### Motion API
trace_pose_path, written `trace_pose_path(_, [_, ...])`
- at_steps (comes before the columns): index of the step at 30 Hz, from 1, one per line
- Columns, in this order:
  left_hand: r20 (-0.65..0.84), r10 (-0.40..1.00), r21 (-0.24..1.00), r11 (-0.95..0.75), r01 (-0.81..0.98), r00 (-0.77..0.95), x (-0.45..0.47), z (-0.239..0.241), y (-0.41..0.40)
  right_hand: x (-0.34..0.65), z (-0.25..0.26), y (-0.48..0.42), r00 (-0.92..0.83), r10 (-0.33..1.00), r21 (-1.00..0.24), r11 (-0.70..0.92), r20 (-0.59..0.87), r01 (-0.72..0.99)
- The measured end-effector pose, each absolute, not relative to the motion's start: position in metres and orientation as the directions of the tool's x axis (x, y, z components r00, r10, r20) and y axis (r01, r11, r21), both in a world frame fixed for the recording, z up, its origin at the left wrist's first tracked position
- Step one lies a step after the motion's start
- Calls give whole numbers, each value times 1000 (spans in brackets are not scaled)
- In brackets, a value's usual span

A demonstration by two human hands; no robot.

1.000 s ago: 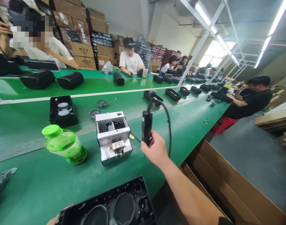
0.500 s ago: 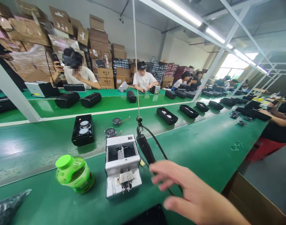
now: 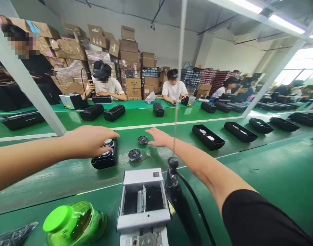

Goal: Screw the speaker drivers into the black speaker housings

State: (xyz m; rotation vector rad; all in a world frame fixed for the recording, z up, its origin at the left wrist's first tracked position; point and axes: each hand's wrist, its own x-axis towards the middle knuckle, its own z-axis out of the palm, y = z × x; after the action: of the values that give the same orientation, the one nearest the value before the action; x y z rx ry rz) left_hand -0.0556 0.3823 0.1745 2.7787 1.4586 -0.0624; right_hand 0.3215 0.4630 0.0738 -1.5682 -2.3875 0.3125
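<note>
Boxes (image 3: 133, 83) show "MZX". The left grip (image 3: 96, 140) is spread at the case (image 3: 103, 163); the right grip (image 3: 158, 137), also spread, is beside the far speaker (image 3: 142, 140).

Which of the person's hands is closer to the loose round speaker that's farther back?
Right. The right hand is just right of that speaker; whether they touch is unclear. The left hand is farther off, to its left, over the black box.

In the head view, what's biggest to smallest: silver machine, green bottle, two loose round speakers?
1. silver machine
2. green bottle
3. nearer speaker and farther speaker: too alike to rank, since nearness could fool us
</note>
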Motion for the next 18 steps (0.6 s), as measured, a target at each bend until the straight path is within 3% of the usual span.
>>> trace_pose_path(4, [-309, 643, 6, -736, 677, 701, 39, 114, 436, 283, 49, 502, -452, 892, -268, 432, -12, 861])
trace_pose_path(9, [-404, 586, 72, -745, 663, 702, 94, 66, 447, 328, 33, 499, -344, 938, -282, 321, -36, 904])
trace_pose_path(13, [-242, 683, 117, -685, 719, 689, 77, 116, 437, 414, 39, 427, -58, 992, -380, 97, 112, 920])
trace_pose_path(16, [18, 813, 183, -576, 797, 583, 30, 189, 404, 473, 38, 333, 168, 954, -536, -9, 249, 844])
trace_pose_path(18, [229, 882, 268, -464, 844, 412, -14, 231, 357, 503, 28, 265, 274, 908, -654, 1, 318, 756])
